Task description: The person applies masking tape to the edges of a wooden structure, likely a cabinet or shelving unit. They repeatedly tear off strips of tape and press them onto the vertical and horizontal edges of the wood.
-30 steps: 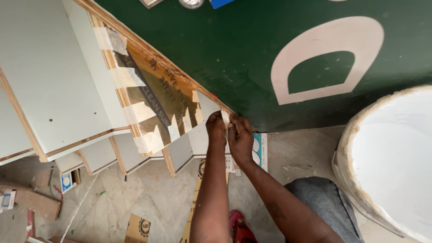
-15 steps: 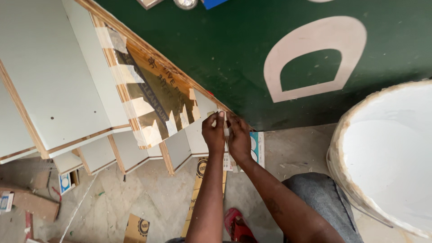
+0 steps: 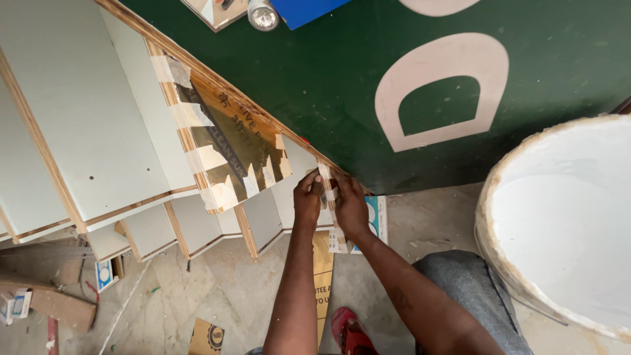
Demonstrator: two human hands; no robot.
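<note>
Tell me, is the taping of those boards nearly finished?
Partly. The brown sheet already has tape strips along its edges. Right now the left hand and right hand press a tape piece onto the next board's wooden edge. The pale boards beside it show no tape.

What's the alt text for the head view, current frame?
Both hands, the left hand and right hand, pinch a strip of tape against the plywood edge of a pale panel, one of several leaning on a green board. A white bucket stands at right.
</note>
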